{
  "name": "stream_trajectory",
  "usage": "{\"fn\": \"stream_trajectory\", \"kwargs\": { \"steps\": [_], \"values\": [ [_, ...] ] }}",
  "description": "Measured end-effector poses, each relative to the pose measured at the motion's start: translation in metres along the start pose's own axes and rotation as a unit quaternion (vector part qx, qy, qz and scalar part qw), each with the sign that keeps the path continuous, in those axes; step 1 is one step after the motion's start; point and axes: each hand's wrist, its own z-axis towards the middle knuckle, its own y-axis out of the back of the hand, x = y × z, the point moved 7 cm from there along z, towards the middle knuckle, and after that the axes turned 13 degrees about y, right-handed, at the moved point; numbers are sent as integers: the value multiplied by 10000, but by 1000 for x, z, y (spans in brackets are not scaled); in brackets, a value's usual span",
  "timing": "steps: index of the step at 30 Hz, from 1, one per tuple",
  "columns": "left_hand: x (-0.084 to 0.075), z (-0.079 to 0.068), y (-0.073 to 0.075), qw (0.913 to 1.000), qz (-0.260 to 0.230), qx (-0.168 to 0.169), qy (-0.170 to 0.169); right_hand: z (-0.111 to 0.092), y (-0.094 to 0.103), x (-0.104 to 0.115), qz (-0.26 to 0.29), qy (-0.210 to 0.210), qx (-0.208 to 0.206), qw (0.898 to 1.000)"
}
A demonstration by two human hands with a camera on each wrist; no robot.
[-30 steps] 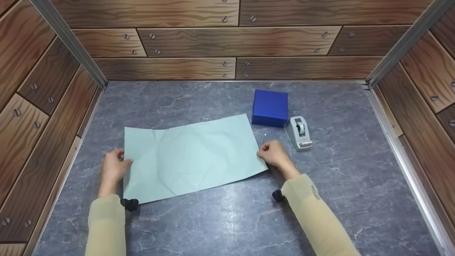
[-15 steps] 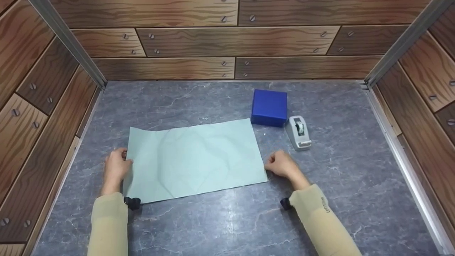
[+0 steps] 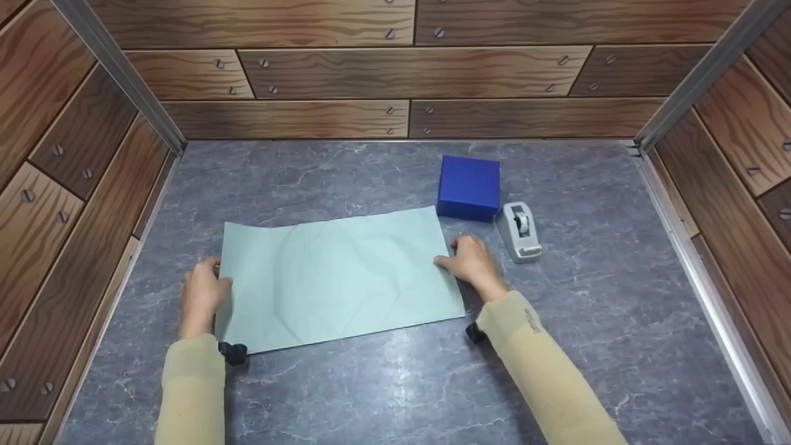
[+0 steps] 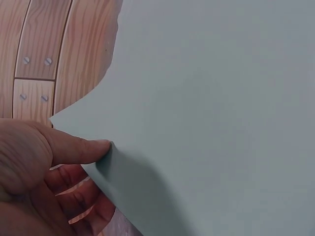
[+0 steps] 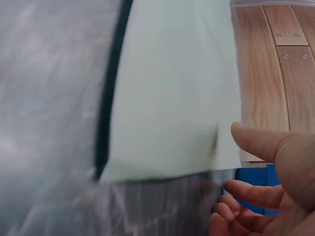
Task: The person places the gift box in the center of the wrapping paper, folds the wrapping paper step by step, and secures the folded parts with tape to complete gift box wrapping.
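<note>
A pale green sheet of paper (image 3: 352, 278), lightly creased, lies across the table with its left end lifted. At that end my left hand (image 3: 201, 293) pinches the edge. The left wrist view shows its thumb (image 4: 83, 149) on top of the sheet, with curled fingers under the edge. By the opposite short edge is my right hand (image 3: 473, 262), its thumb reaching over the paper. In the right wrist view, a gap shows between that thumb (image 5: 258, 142) and the loosely bent fingers (image 5: 253, 196).
Behind the paper's right corner stands a blue box (image 3: 469, 185). A grey tape dispenser (image 3: 520, 232) with a roll in it sits beside the box, to the right of my right hand. Wood-patterned walls (image 3: 321, 117) bound the marbled grey table (image 3: 346, 395) at the back and sides.
The paper's right end has come toward me, and its left end has shifted slightly right. My right hand let go of the lower right edge and moved up along it. My left hand kept its pinch.
</note>
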Motion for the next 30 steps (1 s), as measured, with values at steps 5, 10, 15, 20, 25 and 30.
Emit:
{"fn": "stream_trajectory", "kwargs": {
  "steps": [5,10,15,20,25,30],
  "values": [
    [1,2,0,9999,110,-75,83,10,-5,10,-457,-18,49,9989],
    [3,3,-1,9997,133,-82,178,12,-7,16,-583,-126,81,9982],
    [3,3,0,9996,140,-49,221,8,-7,18,-419,-233,61,9988],
    [2,2,0,9998,99,22,196,-1,-4,18,-141,-304,-48,9994],
    [0,2,0,9999,-150,16,38,-11,4,9,457,-165,-347,9982],
    [-1,4,-3,9988,-467,-10,-127,-18,10,-7,1270,199,-616,9898]
  ]
}}
